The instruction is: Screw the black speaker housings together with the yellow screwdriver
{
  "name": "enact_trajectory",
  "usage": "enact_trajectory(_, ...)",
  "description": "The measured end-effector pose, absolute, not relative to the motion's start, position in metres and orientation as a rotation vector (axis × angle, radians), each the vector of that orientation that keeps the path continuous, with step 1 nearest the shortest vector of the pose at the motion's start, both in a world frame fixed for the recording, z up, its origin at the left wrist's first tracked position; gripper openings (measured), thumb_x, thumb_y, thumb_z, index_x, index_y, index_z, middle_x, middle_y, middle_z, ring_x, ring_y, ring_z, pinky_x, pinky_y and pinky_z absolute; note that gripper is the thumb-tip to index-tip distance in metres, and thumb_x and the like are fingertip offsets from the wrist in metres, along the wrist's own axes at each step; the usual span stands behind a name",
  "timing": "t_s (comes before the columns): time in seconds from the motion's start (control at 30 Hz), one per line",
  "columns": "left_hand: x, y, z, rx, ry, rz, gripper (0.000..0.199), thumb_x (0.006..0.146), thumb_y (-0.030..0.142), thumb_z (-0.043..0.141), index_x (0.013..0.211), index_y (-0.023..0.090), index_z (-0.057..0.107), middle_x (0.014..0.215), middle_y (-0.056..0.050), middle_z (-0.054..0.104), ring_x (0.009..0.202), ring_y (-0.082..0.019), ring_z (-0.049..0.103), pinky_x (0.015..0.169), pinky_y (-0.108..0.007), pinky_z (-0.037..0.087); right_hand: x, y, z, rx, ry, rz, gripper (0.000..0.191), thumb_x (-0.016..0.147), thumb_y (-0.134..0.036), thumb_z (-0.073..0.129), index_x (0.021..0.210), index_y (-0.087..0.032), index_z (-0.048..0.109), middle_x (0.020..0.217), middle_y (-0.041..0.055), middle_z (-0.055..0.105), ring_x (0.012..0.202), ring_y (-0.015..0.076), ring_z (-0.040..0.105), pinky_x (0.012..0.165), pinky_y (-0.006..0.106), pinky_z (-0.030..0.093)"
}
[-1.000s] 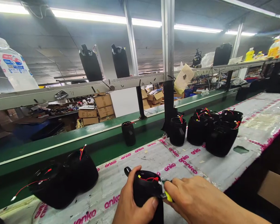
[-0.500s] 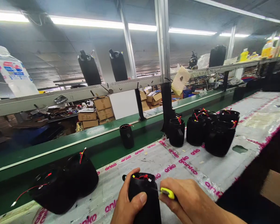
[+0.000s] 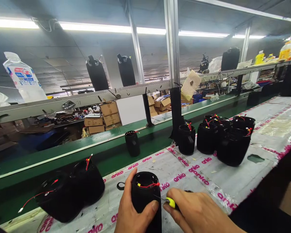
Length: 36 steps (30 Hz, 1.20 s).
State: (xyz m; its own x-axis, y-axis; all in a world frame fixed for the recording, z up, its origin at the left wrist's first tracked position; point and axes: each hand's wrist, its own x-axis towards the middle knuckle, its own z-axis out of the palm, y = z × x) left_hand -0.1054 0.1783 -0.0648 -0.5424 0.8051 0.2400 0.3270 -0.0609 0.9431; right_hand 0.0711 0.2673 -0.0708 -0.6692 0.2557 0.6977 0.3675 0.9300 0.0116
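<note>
in the head view, holding one black can (image 3: 145, 194) with the left hand (image 3: 133, 212), with the thumb on the near face and one finger at the rim. having this can upright at the lower middle, on or above the white sheet (image 3: 229, 174); cannot tell which, with the base out of view. showing across its open top a red wire (image 3: 147, 185), and just beside the can, at the left, a black loop (image 3: 120, 185). gripping tightly with the right hand (image 3: 196, 207) a tool (image 3: 171, 202) with yellow handle. pointing its thin tip at the right side of the can; cannot tell if touching. seeing also two more cans (image 3: 74, 194) at the left, a group of cans (image 3: 208, 140) at the right, and a single can (image 3: 132, 144) on the green belt (image 3: 152, 140).
</note>
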Motion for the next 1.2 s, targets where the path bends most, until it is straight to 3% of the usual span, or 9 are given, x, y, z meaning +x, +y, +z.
enact_trajectory(0.2,-0.112,0.175,-0.070,1.194,1.689,1.670,0.086,0.076,0.057,0.069,0.150,0.027,0.037,0.147,-0.009,0.056,0.138,-0.035,0.050,0.118,-0.052,0.030,0.057,0.265,-0.090,-0.539,-2.410,-0.157,0.011,0.102,-0.023,0.041,0.091,-0.026,0.040,0.063,-0.0061,0.063,0.045,0.0184,0.064,0.044,0.033,0.029)
enact_trajectory(0.37,-0.113,0.176,-0.067,1.152,1.696,1.688,0.083,0.074,0.057,0.071,0.144,0.023,0.041,0.134,-0.011,0.065,0.125,-0.035,0.060,0.112,-0.050,0.038,0.051,0.263,-0.091,-0.557,-2.372,-0.233,0.017,0.105,-0.024,0.032,0.090,-0.026,0.039,0.059,-0.0052,0.061,0.042,0.0193,0.062,0.042,0.034,0.025)
enact_trajectory(0.53,-0.108,0.181,-0.063,1.102,1.884,1.744,0.075,0.068,0.046,0.072,0.134,0.021,0.046,0.123,-0.011,0.068,0.114,-0.035,0.064,0.106,-0.053,0.042,0.047,0.259,-0.093,-0.613,-2.355,-0.276,0.016,0.106,-0.025,0.031,0.093,-0.026,0.039,0.060,-0.0054,0.060,0.041,0.0183,0.062,0.041,0.034,0.024)
enact_trajectory(0.83,-0.101,0.181,-0.064,1.046,1.951,1.720,0.081,0.071,0.051,0.071,0.141,0.021,0.042,0.121,-0.011,0.069,0.112,-0.036,0.065,0.100,-0.051,0.046,0.047,0.258,-0.088,-0.624,-2.326,-0.344,0.024,0.107,-0.023,0.023,0.093,-0.024,0.042,0.057,-0.0035,0.059,0.037,0.0200,0.059,0.039,0.034,0.023)
enact_trajectory(1.2,-0.102,0.184,-0.071,1.129,2.060,1.744,0.075,0.070,0.046,0.072,0.137,0.022,0.048,0.128,-0.012,0.066,0.119,-0.037,0.061,0.105,-0.055,0.042,0.045,0.257,-0.094,-0.686,-2.329,-0.312,0.017,0.105,-0.022,0.034,0.094,-0.021,0.047,0.057,-0.0021,0.061,0.035,0.0181,0.059,0.038,0.031,0.020)
